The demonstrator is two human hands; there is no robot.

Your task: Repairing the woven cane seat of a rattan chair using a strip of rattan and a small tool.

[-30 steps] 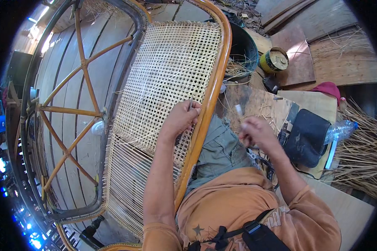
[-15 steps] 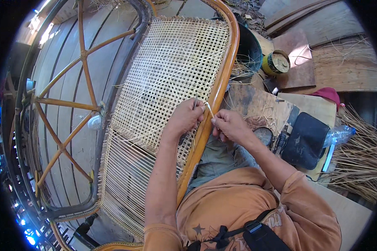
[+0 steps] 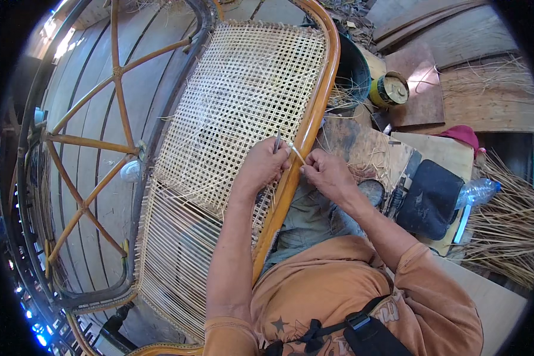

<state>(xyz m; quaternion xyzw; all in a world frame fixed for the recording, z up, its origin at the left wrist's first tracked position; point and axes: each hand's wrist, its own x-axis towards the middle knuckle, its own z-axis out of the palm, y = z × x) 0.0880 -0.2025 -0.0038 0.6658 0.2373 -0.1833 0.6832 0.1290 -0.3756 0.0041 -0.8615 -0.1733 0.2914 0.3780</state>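
Note:
A woven cane panel (image 3: 243, 89) fills a glossy bent-rattan frame (image 3: 318, 110) that slants across my lap. My left hand (image 3: 263, 163) lies over the panel's right edge, fingers closed in a pinch, with a thin dark metal tool (image 3: 277, 142) sticking up from them. Just across the frame's rail, my right hand (image 3: 329, 177) pinches a pale cane strand (image 3: 298, 155). The strand runs from the panel edge by my left fingertips over the rail to my right fingers. Below the dense weave, only parallel strands (image 3: 175, 255) span the frame.
A second rattan frame with crossed struts (image 3: 118, 72) stands at left on wooden slats. To the right are a dark bucket (image 3: 353, 71), a yellow-and-black tin (image 3: 390, 89), a black pouch (image 3: 431, 197), a plastic bottle (image 3: 479, 193) and loose cane strips (image 3: 504, 228).
My right hand has shifted slightly up and to the right with the strand. My left hand stays at the panel edge, and the whole view has moved a little.

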